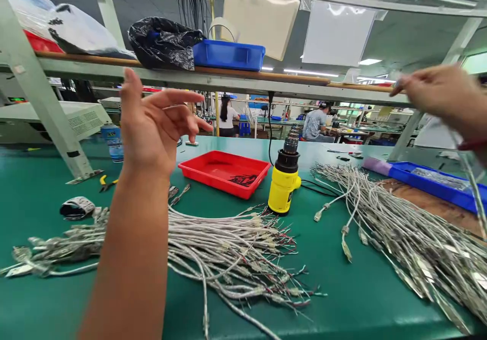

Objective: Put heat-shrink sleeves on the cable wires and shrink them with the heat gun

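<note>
My left hand [158, 114] is raised above the bench, fingers spread and holding nothing. Under my left forearm lies a bundle of white cables [213, 238], with bare coloured wire ends at the right and plugs at the left. At the upper right, my right hand [433, 89] is closed, its fingertips pinched together. A pale, blurred cable [473, 182] hangs below that hand; where the fingers grip it is hidden. Beneath my right hand spreads a second pile of white cables [403, 228] with metal plugs.
A yellow heat gun [282, 185] stands nozzle up beside a red tray [213, 181] holding small black pieces. A blue tray [429, 177] lies at the right. Pliers [108, 182] and a spray can [113, 142] are left. An overhead shelf [228, 78] spans the bench; two people sit beyond.
</note>
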`<state>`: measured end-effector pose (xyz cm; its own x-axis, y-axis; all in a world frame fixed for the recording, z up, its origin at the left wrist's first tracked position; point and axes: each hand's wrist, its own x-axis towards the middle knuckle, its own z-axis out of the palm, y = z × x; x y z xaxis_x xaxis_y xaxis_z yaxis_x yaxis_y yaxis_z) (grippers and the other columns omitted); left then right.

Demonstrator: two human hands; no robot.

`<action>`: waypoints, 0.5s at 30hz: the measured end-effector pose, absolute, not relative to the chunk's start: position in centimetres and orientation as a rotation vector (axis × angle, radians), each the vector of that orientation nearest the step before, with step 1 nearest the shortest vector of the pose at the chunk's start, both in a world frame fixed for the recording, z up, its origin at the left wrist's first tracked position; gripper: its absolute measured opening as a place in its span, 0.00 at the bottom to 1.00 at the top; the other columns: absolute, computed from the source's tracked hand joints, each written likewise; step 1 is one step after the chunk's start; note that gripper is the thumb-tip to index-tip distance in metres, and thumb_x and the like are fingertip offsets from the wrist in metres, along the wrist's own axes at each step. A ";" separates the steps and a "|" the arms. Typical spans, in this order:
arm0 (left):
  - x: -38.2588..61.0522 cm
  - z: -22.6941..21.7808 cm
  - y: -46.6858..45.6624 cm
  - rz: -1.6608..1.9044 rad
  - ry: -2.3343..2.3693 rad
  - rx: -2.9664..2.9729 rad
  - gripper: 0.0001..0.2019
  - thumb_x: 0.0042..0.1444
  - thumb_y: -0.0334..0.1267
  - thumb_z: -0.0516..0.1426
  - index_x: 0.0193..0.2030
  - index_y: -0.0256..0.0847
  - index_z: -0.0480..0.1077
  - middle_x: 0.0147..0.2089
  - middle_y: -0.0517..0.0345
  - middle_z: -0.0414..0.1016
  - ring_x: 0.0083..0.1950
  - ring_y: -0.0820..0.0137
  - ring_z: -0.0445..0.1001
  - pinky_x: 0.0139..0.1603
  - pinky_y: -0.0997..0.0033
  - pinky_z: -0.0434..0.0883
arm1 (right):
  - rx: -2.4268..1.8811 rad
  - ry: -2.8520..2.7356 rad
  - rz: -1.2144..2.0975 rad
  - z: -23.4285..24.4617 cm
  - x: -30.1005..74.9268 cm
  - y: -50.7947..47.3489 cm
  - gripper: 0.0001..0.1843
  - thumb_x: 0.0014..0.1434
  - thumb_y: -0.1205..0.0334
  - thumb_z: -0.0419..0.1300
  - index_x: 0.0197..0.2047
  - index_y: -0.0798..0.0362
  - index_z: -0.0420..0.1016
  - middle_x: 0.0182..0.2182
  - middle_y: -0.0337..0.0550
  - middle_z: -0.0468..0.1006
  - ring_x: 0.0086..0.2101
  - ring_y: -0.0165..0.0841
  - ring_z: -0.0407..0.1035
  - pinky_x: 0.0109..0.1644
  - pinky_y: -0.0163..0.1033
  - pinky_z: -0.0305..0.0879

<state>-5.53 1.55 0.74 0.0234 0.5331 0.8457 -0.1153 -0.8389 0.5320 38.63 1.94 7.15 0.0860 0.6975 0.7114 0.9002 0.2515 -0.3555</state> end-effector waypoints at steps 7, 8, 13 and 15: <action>-5.4 0.7 1.8 1.776 0.435 1.951 0.31 0.57 0.63 0.53 0.38 0.32 0.77 0.17 0.61 0.71 0.21 0.73 0.72 0.23 0.72 0.71 | -1.513 -1.747 -0.451 -2.4 33.1 7.3 0.09 0.59 0.60 0.58 0.33 0.56 0.74 0.38 0.60 0.75 0.44 0.52 0.69 0.45 0.55 0.63; -5.4 0.8 1.8 1.797 0.457 1.943 0.30 0.55 0.63 0.54 0.39 0.33 0.77 0.17 0.62 0.71 0.21 0.72 0.72 0.23 0.71 0.71 | -1.438 -1.779 -0.479 -3.5 31.0 6.3 0.10 0.61 0.61 0.55 0.41 0.56 0.74 0.44 0.59 0.74 0.48 0.51 0.68 0.48 0.54 0.63; -5.1 0.9 1.0 1.970 0.618 1.852 0.26 0.56 0.61 0.53 0.35 0.39 0.78 0.17 0.62 0.69 0.19 0.73 0.69 0.21 0.70 0.70 | -0.758 -2.478 -0.480 -6.5 18.2 -0.6 0.10 0.63 0.62 0.52 0.39 0.55 0.74 0.38 0.48 0.76 0.40 0.39 0.70 0.42 0.44 0.64; -4.7 0.9 0.6 1.978 0.707 1.853 0.25 0.61 0.56 0.49 0.33 0.40 0.79 0.16 0.60 0.68 0.18 0.72 0.68 0.22 0.69 0.70 | -0.562 -2.735 -0.395 -7.9 14.0 -1.7 0.13 0.65 0.59 0.51 0.36 0.55 0.74 0.34 0.44 0.76 0.35 0.36 0.70 0.36 0.42 0.63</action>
